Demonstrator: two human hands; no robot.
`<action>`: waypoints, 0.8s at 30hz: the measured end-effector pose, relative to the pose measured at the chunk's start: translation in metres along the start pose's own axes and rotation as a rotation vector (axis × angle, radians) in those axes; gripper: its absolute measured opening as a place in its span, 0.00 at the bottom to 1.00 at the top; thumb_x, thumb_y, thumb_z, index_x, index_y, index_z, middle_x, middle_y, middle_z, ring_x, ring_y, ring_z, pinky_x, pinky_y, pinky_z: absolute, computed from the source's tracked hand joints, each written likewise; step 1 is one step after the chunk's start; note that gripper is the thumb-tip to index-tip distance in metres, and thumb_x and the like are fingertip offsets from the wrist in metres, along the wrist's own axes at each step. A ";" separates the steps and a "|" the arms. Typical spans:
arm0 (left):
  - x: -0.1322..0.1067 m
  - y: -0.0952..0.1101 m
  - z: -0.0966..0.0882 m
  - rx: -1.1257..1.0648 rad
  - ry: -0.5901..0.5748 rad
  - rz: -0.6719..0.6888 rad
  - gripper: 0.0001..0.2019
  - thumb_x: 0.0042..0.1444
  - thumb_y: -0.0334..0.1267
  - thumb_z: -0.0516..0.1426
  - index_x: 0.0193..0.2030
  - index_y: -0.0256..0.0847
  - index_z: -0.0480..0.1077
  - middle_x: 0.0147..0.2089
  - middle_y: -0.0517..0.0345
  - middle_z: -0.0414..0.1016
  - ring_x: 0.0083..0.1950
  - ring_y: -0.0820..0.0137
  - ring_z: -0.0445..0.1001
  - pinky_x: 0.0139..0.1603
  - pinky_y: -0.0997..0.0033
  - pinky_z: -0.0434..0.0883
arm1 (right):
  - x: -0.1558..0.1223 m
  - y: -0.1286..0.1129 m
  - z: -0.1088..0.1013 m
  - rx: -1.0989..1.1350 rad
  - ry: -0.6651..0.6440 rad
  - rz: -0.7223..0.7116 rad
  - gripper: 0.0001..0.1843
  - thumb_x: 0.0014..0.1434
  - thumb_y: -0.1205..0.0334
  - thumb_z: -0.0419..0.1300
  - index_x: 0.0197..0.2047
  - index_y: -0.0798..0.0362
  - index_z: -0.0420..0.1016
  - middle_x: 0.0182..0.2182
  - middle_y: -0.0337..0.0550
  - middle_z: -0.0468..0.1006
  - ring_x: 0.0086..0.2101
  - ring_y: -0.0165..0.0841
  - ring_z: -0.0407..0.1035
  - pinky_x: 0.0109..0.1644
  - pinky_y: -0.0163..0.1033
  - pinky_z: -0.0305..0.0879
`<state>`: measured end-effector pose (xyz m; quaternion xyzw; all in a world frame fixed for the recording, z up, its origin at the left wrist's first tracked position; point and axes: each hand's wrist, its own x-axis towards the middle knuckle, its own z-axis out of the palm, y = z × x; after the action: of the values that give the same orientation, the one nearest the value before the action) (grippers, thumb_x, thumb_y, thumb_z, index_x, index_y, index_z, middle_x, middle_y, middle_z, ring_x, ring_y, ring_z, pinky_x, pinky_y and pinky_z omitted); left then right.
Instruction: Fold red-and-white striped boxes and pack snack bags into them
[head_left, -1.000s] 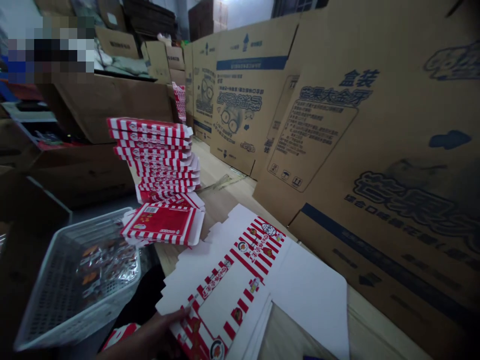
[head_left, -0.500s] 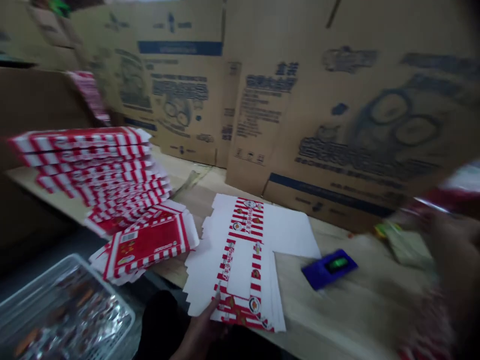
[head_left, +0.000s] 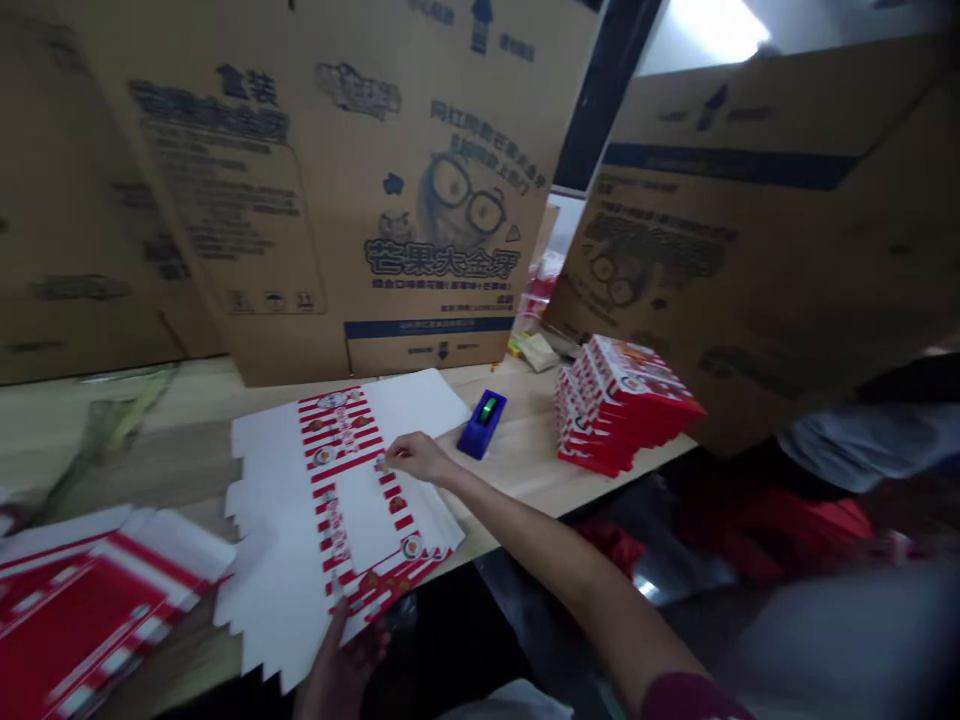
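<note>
A stack of flat, unfolded white carton blanks (head_left: pixel 345 490) with red stripes lies on the wooden table (head_left: pixel 517 460). My left hand (head_left: pixel 341 665) grips the stack's near edge from below. My right hand (head_left: pixel 416 458) reaches across and pinches the right side of the top blank. A blue tape dispenser (head_left: pixel 481 424) sits just right of the blanks.
A pile of folded red-and-white boxes (head_left: pixel 619 403) stands at the table's right end. More flattened red-striped boxes (head_left: pixel 82 600) lie at the left. Large printed cardboard cartons (head_left: pixel 360 190) wall off the back of the table. Red material lies below the table edge at right.
My view has swung right: the tall striped stack and basket are out of sight. My right hand has come in and taken the top blank; my left hand stays at the near edge.
</note>
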<state>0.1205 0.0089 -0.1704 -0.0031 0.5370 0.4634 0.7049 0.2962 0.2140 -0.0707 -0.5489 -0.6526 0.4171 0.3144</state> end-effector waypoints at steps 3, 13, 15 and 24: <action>-0.015 -0.004 0.008 0.007 -0.050 -0.089 0.14 0.53 0.44 0.62 0.27 0.34 0.70 0.22 0.49 0.76 0.23 0.65 0.76 0.25 0.70 0.70 | -0.004 0.009 0.029 -0.009 -0.045 0.009 0.03 0.49 0.72 0.64 0.24 0.58 0.76 0.22 0.36 0.77 0.27 0.28 0.70 0.33 0.31 0.65; -0.046 -0.031 -0.005 0.240 0.013 0.394 0.23 0.44 0.57 0.64 0.20 0.37 0.66 0.18 0.57 0.70 0.19 0.72 0.67 0.20 0.75 0.61 | 0.016 0.004 0.049 -0.316 -0.071 0.102 0.08 0.50 0.64 0.61 0.34 0.57 0.77 0.27 0.42 0.79 0.28 0.31 0.72 0.31 0.31 0.62; -0.057 -0.020 -0.007 0.519 0.061 0.762 0.19 0.52 0.53 0.60 0.23 0.38 0.69 0.23 0.55 0.72 0.25 0.69 0.71 0.27 0.72 0.67 | 0.018 -0.001 0.049 -0.397 -0.049 0.101 0.08 0.50 0.62 0.62 0.34 0.56 0.77 0.30 0.43 0.79 0.32 0.33 0.72 0.33 0.32 0.61; -0.022 0.012 -0.028 1.656 0.340 1.356 0.29 0.50 0.37 0.61 0.61 0.33 0.66 0.67 0.28 0.57 0.70 0.39 0.51 0.64 0.38 0.56 | 0.003 0.015 0.030 -0.584 -0.048 0.169 0.13 0.54 0.54 0.61 0.31 0.57 0.79 0.25 0.44 0.78 0.31 0.33 0.73 0.30 0.31 0.58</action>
<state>0.0916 -0.0127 -0.1594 0.7072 0.6638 0.2436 0.0015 0.2765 0.2119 -0.0979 -0.6585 -0.7041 0.2494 0.0917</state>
